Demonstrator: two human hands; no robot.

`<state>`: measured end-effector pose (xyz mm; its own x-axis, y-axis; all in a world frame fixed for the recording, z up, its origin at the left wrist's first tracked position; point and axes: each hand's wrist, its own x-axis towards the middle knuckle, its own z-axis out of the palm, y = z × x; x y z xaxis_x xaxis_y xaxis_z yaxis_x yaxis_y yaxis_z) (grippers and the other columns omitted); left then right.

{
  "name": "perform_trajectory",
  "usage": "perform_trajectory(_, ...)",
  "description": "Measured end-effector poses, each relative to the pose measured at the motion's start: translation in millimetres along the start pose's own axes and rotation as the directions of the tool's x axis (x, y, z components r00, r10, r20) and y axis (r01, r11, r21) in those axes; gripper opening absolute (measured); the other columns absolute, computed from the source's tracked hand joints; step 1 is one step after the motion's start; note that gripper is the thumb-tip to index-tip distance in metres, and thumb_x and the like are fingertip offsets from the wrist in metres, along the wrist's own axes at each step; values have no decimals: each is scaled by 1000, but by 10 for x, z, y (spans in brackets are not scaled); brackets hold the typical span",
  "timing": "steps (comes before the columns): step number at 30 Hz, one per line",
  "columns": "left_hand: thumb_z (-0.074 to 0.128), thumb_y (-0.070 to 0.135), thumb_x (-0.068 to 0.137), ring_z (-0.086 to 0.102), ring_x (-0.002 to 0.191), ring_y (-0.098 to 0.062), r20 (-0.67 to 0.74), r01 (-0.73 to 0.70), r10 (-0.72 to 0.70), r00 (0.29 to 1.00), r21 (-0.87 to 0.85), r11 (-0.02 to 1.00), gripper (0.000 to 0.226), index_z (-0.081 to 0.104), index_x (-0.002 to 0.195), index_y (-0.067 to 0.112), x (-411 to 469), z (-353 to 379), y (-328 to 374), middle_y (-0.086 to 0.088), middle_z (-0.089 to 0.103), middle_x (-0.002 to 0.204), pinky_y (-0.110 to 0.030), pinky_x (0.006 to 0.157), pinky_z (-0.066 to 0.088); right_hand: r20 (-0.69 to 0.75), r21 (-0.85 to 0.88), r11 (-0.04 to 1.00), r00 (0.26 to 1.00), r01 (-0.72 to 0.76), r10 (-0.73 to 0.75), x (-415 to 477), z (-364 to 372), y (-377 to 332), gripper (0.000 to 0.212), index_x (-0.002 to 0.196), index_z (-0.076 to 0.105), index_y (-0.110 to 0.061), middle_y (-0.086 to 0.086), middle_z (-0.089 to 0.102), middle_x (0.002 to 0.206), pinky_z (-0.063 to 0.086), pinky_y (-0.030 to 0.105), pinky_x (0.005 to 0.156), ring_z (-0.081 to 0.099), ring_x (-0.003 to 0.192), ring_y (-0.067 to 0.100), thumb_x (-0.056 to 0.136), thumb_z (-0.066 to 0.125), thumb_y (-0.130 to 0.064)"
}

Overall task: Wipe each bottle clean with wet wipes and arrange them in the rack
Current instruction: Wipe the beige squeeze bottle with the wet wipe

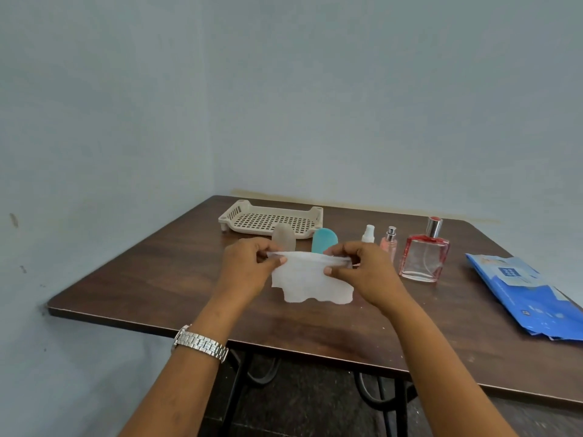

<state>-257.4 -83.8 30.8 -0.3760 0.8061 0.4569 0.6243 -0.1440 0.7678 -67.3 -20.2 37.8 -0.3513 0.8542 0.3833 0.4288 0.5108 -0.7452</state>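
Wet wipe (310, 279) hangs above the table (157, 279), its top edge pinched by curled fingers of the left hand (249, 266) and right hand (362, 269), probably to spread it for wiping. Behind it stand the bottles, from the frosted bottle (284, 236) to the red perfume bottle (424, 258), none yet in the rack (232, 213).
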Motion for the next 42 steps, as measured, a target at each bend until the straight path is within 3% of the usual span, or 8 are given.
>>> perform_trajectory(4, 59, 22, 93, 52, 74, -3, 73, -16, 10, 997, 75, 997, 12, 70, 89, 19, 48, 1, -108, 3, 62, 89, -9, 60, 37, -34, -120, 993, 999, -8, 4, 90, 92, 1, 13, 88, 65, -22, -6, 60, 93, 45, 13, 73, 53, 82, 6, 78, 73, -19)
perform_trajectory(7, 48, 30, 98, 55, 86, -13, 131, 156, -132, 983, -200, 967, 24, 64, 89, 15, 75, 19, -182, -2, 57, 97, -20, 73, 39, 48, 113, 992, 997, -62, 57, 107, 105, -50, 10, 88, 60, -24, -7, 59, 96, 48, 17, 74, 56, 88, 10, 82, 68, -24)
perform_trajectory(11, 48, 34, 98, 62, 105, -19, 257, 438, -362, 896, -640, 632, 28, 60, 113, 15, 46, 74, -106, -4, 66, 111, -40, 94, 50, 161, 370, 906, 975, -206, 156, 154, 165, -103, 9, 90, 60, -19, -2, 63, 92, 51, 28, 69, 60, 84, 16, 85, 65, -25)
perform_trajectory(17, 57, 21, 93, 68, 88, -22, 279, 488, -424, 861, -688, 538, 19, 61, 106, 8, -89, 293, 25, -11, 70, 100, -32, 65, 57, -265, -78, 996, 964, -34, 12, 210, 442, -102, 15, 79, 50, -18, -13, 49, 71, 34, 11, 50, 46, 63, 2, 84, 64, -19)
perform_trajectory(26, 42, 32, 100, 66, 102, -15, 291, 449, -366, 884, -746, 492, 34, 65, 115, 12, -176, 519, 154, -8, 69, 112, -29, 74, 56, 130, 611, 749, 965, -258, 227, 85, 554, -89, 22, 103, 63, -16, 7, 70, 101, 55, 41, 85, 67, 95, 19, 84, 67, -24)
perform_trajectory(32, 61, 9, 90, 61, 88, -11, 105, 401, -422, 901, -578, 711, 15, 67, 103, 13, 70, 228, -106, -11, 65, 114, -23, 59, 54, 69, 576, 756, 940, -310, 333, 165, 309, 33, 22, 87, 62, -16, 9, 66, 94, 53, 32, 66, 62, 85, 23, 87, 53, 5)
perform_trajectory(36, 72, 0, 78, 50, 107, -10, 137, 469, -449, 883, -316, 825, 58, 51, 130, 15, 330, 174, -416, -2, 54, 132, -25, 83, 39, 70, 610, 717, 924, -338, 376, 169, 238, 77, 26, 74, 58, -8, 6, 66, 67, 53, 23, 47, 66, 56, 18, 85, 46, 13)
perform_trajectory(42, 85, 19, 60, 50, 123, -22, 354, 468, -422, 835, -52, 882, 93, 36, 137, 34, 565, 488, -605, 4, 59, 125, -51, 112, 26, 189, 680, 616, 907, -398, 377, 117, 206, 120, 21, 79, 66, -4, 13, 65, 89, 52, 32, 74, 62, 84, 21, 85, 52, 10)
